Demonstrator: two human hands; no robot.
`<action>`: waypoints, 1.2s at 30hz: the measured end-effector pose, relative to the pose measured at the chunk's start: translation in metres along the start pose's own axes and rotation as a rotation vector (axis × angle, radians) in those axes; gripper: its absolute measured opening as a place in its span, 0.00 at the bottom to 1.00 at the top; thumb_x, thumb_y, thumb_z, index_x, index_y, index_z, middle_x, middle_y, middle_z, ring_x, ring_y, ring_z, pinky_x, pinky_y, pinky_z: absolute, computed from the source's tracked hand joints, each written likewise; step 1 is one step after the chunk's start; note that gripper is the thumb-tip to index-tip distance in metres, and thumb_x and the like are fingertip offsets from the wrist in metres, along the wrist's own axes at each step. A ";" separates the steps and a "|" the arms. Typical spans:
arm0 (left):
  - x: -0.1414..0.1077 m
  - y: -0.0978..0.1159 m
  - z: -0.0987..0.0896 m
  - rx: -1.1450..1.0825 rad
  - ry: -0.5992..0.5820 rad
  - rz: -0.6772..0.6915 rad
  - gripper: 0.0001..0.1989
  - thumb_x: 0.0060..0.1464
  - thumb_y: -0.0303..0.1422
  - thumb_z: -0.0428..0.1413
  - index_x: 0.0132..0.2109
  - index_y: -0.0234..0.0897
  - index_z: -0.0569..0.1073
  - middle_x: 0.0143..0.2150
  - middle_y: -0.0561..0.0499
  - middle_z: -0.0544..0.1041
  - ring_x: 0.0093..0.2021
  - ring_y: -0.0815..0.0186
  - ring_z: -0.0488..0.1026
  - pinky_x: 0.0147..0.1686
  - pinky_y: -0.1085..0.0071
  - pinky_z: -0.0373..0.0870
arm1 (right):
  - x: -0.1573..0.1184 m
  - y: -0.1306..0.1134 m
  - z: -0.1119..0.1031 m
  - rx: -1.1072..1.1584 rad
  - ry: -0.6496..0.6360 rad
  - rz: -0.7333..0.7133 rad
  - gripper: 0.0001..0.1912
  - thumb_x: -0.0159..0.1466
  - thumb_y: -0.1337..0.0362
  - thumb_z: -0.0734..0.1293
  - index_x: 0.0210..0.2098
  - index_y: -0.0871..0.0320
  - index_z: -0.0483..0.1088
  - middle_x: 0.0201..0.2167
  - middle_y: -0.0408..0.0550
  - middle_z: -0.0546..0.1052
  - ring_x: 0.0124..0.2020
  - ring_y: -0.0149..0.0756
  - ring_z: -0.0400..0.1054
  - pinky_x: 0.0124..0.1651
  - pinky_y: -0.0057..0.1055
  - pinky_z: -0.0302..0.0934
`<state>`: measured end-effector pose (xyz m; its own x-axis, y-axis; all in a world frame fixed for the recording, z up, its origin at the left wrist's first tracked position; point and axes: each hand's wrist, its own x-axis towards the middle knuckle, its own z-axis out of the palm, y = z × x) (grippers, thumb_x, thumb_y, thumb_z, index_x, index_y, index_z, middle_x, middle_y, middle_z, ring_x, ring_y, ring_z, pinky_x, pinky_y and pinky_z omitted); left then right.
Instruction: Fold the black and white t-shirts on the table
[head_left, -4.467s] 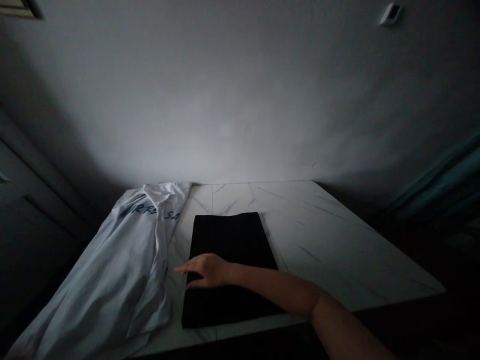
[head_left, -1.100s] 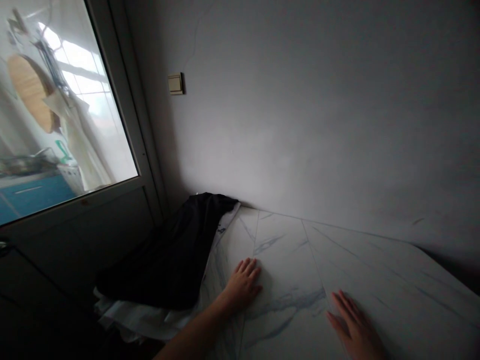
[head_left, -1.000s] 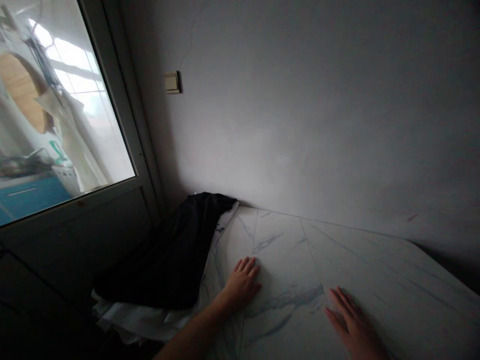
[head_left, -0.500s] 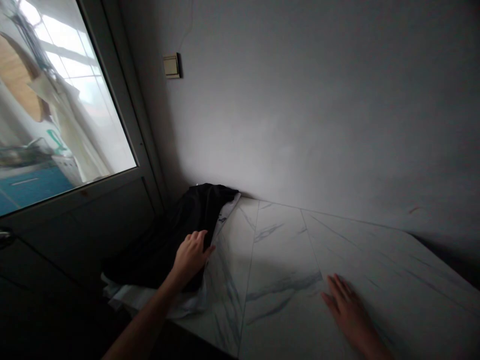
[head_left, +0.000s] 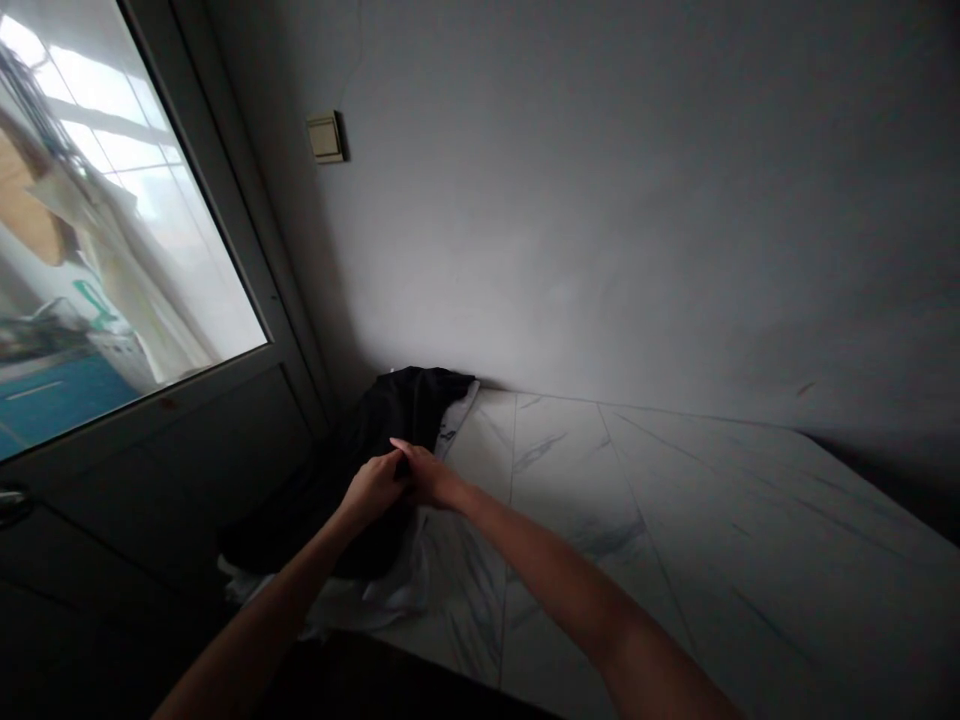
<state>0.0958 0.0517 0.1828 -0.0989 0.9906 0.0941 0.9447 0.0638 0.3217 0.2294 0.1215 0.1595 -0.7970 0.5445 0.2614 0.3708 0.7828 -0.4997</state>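
A dark black cloth [head_left: 416, 400], perhaps a garment, lies spread over a white one [head_left: 375, 605] at the left end of the marble-patterned tabletop. Both my hands meet over the black cloth's right part. My left hand [head_left: 373, 487] is closed, its fingers bent down at the fabric. From the right, my right hand [head_left: 429, 476] reaches across and touches the left one, its fingers drawn together at the same spot. Dark fabric shows between the hands, though the fingertips are mostly hidden.
The white tabletop [head_left: 570, 600] with grey veining runs right along a grey wall [head_left: 600, 220]. A door with a glass pane [head_left: 296, 370] stands at the left, its handle [head_left: 13, 506] low at the edge. A light switch [head_left: 325, 137] is on the wall.
My right hand has moved left from the bare tabletop to meet my left hand at the black cloth. The left hand's fingers have closed. The view has shifted slightly.
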 end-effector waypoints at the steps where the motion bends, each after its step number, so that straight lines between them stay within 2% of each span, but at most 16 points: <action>1: 0.002 0.003 -0.010 -0.006 0.052 0.011 0.11 0.55 0.30 0.55 0.46 0.41 0.74 0.44 0.49 0.80 0.46 0.59 0.77 0.44 0.70 0.69 | 0.013 0.000 -0.004 -0.008 0.002 0.024 0.37 0.53 0.70 0.75 0.61 0.64 0.64 0.54 0.55 0.76 0.57 0.45 0.69 0.58 0.36 0.63; 3: 0.007 0.007 -0.026 -0.003 0.200 0.031 0.12 0.55 0.34 0.56 0.47 0.40 0.72 0.45 0.48 0.79 0.47 0.58 0.76 0.45 0.67 0.69 | 0.034 0.002 -0.023 -0.007 0.036 0.071 0.17 0.62 0.72 0.67 0.51 0.62 0.72 0.47 0.52 0.80 0.50 0.41 0.73 0.54 0.34 0.64; 6: 0.018 0.011 -0.037 0.070 0.493 -0.021 0.30 0.50 0.40 0.61 0.58 0.36 0.65 0.55 0.41 0.72 0.55 0.52 0.70 0.53 0.60 0.66 | 0.062 0.005 -0.068 0.092 0.223 0.091 0.15 0.65 0.73 0.60 0.45 0.59 0.75 0.46 0.49 0.80 0.48 0.37 0.73 0.52 0.30 0.63; 8: 0.030 0.006 -0.037 0.132 0.631 -0.100 0.38 0.49 0.39 0.61 0.64 0.34 0.58 0.61 0.36 0.67 0.60 0.48 0.65 0.57 0.55 0.62 | 0.077 0.006 -0.103 0.162 0.352 0.083 0.14 0.63 0.73 0.61 0.43 0.59 0.76 0.44 0.47 0.81 0.46 0.36 0.73 0.50 0.29 0.62; 10: 0.047 -0.006 -0.040 0.166 0.651 -0.175 0.32 0.52 0.35 0.58 0.64 0.34 0.61 0.58 0.37 0.70 0.58 0.48 0.66 0.57 0.54 0.60 | 0.088 0.010 -0.137 0.189 0.430 0.091 0.11 0.63 0.71 0.61 0.40 0.61 0.76 0.39 0.46 0.80 0.42 0.36 0.72 0.46 0.29 0.62; 14: 0.085 -0.037 -0.067 0.145 0.427 -0.205 0.13 0.57 0.36 0.52 0.46 0.37 0.75 0.46 0.42 0.77 0.47 0.52 0.74 0.45 0.63 0.66 | 0.085 0.032 -0.203 0.203 0.592 0.128 0.11 0.63 0.64 0.61 0.34 0.64 0.73 0.31 0.45 0.77 0.37 0.35 0.69 0.41 0.29 0.60; 16: 0.101 -0.040 -0.088 0.127 0.424 -0.162 0.12 0.56 0.37 0.51 0.43 0.37 0.75 0.44 0.43 0.77 0.44 0.54 0.74 0.38 0.67 0.66 | 0.067 0.049 -0.232 0.224 0.690 0.124 0.13 0.63 0.59 0.61 0.31 0.63 0.71 0.28 0.44 0.75 0.35 0.35 0.67 0.39 0.31 0.61; 19: 0.106 -0.020 -0.115 0.086 0.518 -0.020 0.11 0.54 0.35 0.51 0.42 0.36 0.73 0.38 0.47 0.77 0.38 0.60 0.73 0.34 0.71 0.65 | 0.015 0.069 -0.268 0.318 0.850 0.120 0.19 0.60 0.49 0.66 0.30 0.60 0.71 0.27 0.44 0.75 0.35 0.38 0.68 0.39 0.35 0.63; 21: 0.093 0.005 -0.122 0.031 0.492 0.135 0.11 0.52 0.34 0.51 0.42 0.36 0.73 0.33 0.51 0.76 0.33 0.63 0.72 0.33 0.73 0.65 | -0.037 0.074 -0.283 0.414 0.941 0.128 0.24 0.57 0.42 0.69 0.33 0.59 0.72 0.29 0.46 0.76 0.38 0.42 0.71 0.42 0.39 0.65; 23: 0.066 0.031 -0.115 -0.028 0.361 0.308 0.12 0.50 0.33 0.51 0.42 0.36 0.73 0.31 0.52 0.76 0.32 0.65 0.72 0.33 0.73 0.67 | -0.099 0.072 -0.287 0.514 0.957 0.169 0.29 0.54 0.38 0.70 0.39 0.57 0.74 0.35 0.50 0.78 0.43 0.46 0.73 0.48 0.44 0.67; 26: 0.009 0.055 -0.083 -0.067 0.019 0.536 0.18 0.47 0.30 0.52 0.46 0.41 0.75 0.38 0.51 0.80 0.37 0.63 0.76 0.37 0.71 0.71 | -0.199 0.065 -0.269 0.601 0.710 0.369 0.34 0.52 0.34 0.70 0.46 0.54 0.74 0.41 0.54 0.80 0.49 0.52 0.72 0.54 0.49 0.66; 28: -0.027 0.059 -0.052 -0.039 -0.261 0.641 0.21 0.46 0.28 0.53 0.48 0.46 0.77 0.40 0.52 0.82 0.37 0.62 0.78 0.37 0.71 0.73 | -0.255 0.062 -0.241 0.553 0.393 0.565 0.34 0.51 0.34 0.71 0.43 0.55 0.76 0.39 0.53 0.80 0.47 0.52 0.73 0.52 0.48 0.68; 30: -0.049 0.056 -0.024 0.001 -0.531 0.710 0.20 0.46 0.30 0.57 0.47 0.52 0.78 0.38 0.54 0.82 0.34 0.60 0.79 0.31 0.70 0.73 | -0.294 0.063 -0.207 0.474 -0.011 0.702 0.32 0.51 0.36 0.72 0.39 0.57 0.77 0.38 0.52 0.80 0.43 0.49 0.74 0.47 0.43 0.69; 33: -0.038 0.049 0.004 -0.078 -0.923 0.747 0.15 0.45 0.40 0.62 0.44 0.55 0.79 0.35 0.58 0.82 0.32 0.60 0.80 0.26 0.71 0.72 | -0.311 0.077 -0.165 0.405 -0.605 0.707 0.32 0.47 0.39 0.75 0.39 0.59 0.78 0.34 0.49 0.80 0.38 0.43 0.74 0.40 0.35 0.68; 35: 0.000 0.049 0.012 -0.181 -1.019 0.703 0.12 0.50 0.43 0.59 0.43 0.52 0.79 0.36 0.57 0.82 0.35 0.61 0.80 0.31 0.72 0.74 | -0.295 0.096 -0.152 0.422 -0.803 0.661 0.32 0.47 0.41 0.76 0.42 0.59 0.78 0.34 0.47 0.80 0.36 0.39 0.74 0.38 0.31 0.67; 36: 0.026 0.051 0.014 -0.208 -0.972 0.668 0.12 0.53 0.43 0.56 0.43 0.49 0.79 0.37 0.55 0.82 0.37 0.61 0.80 0.35 0.71 0.74 | -0.280 0.107 -0.151 0.428 -0.801 0.649 0.30 0.51 0.43 0.75 0.44 0.59 0.78 0.34 0.47 0.80 0.35 0.38 0.74 0.37 0.29 0.66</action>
<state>0.1455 0.0826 0.1879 0.7542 0.5030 -0.4221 0.6420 -0.4298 0.6349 0.5643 0.0984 0.1573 -0.6462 0.3403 -0.6831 0.7566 0.1683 -0.6319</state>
